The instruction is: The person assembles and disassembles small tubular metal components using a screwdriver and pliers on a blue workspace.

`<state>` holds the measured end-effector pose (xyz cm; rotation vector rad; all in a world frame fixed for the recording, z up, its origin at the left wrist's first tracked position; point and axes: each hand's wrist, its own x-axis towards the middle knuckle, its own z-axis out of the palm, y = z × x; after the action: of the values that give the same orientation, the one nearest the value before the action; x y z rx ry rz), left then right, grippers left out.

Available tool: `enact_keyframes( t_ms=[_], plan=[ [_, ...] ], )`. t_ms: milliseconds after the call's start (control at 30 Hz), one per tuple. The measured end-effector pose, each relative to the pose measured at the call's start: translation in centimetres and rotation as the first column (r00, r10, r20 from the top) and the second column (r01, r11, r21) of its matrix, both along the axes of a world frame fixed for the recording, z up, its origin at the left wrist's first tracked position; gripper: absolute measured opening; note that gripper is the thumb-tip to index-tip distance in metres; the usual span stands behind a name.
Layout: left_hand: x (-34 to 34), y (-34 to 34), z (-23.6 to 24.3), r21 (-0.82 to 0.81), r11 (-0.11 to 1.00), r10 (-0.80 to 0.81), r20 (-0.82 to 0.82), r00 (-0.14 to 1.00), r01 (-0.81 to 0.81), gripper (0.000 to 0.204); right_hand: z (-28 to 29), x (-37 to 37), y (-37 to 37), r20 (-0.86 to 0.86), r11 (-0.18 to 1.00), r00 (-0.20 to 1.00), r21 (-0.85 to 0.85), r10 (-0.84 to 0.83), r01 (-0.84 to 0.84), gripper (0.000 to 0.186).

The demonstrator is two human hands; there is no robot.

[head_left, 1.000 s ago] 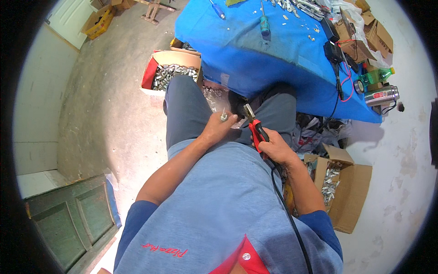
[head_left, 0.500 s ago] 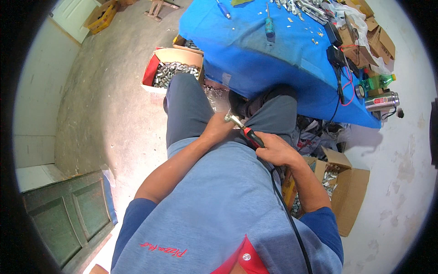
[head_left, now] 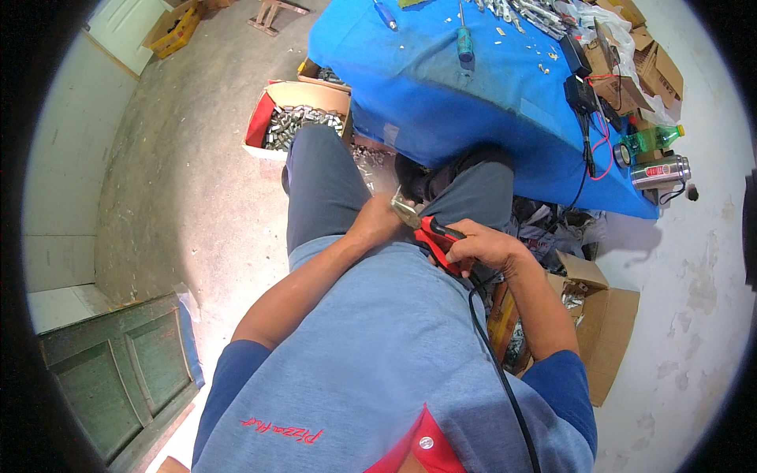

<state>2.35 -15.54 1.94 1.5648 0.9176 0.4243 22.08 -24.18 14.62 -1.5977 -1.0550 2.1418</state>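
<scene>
Over my lap, my right hand [head_left: 482,246] is wrapped round a pair of pliers [head_left: 441,246] with red and black handles, which stand spread apart. Their metal jaws point to the upper left and reach my left hand [head_left: 376,221]. The fingers of that hand are closed on a small, thin metal piece [head_left: 397,194] whose tip sticks up beside the jaws. Most of the piece is hidden, and its kind is too small to make out. A dark cable [head_left: 505,378] hangs down across my shirt.
Ahead stands a table under a blue cloth [head_left: 441,102], bearing screwdrivers [head_left: 465,46], metal parts, black adapters, a green bottle [head_left: 654,140] and a steel flask [head_left: 661,173]. A carton of metal cylinders [head_left: 303,130] sits beyond my left knee. An opened carton [head_left: 615,339] is at my right.
The pliers' handles have spread apart, and my right hand has shifted a little to the right with them. My left hand stays almost where it was.
</scene>
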Motion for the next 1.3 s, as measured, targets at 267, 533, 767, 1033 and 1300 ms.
enact_keyframes(
  t_ms=[267,533,767,1033,1300],
  plan=[
    [0.0,0.0,-0.2,0.014,1.000,0.020,-0.001,1.000,-0.020,0.017,-0.5,0.4,-0.7,-0.049,0.997,0.996,0.006,-0.074,0.075,0.035],
    [0.0,0.0,1.5,-0.040,0.999,-0.007,0.012,1.000,0.008,0.021,-0.5,0.7,-0.7,-0.064,0.998,0.996,-0.041,-0.055,0.052,0.038],
    [-0.1,0.1,0.4,-0.005,1.000,-0.026,0.076,0.997,0.027,0.020,-1.8,1.3,-0.5,-0.193,0.995,0.977,-0.070,-0.086,0.074,0.041],
    [-0.1,-0.1,1.5,0.005,0.998,-0.068,0.080,0.994,0.068,0.017,-2.7,2.3,-0.9,-0.292,0.989,0.945,-0.080,-0.146,0.128,0.052],
    [-0.3,-0.1,0.6,0.010,0.998,-0.068,0.022,0.997,0.067,0.017,-1.7,2.3,-1.0,-0.216,0.995,0.972,-0.051,-0.097,0.088,0.046]
  ],
)
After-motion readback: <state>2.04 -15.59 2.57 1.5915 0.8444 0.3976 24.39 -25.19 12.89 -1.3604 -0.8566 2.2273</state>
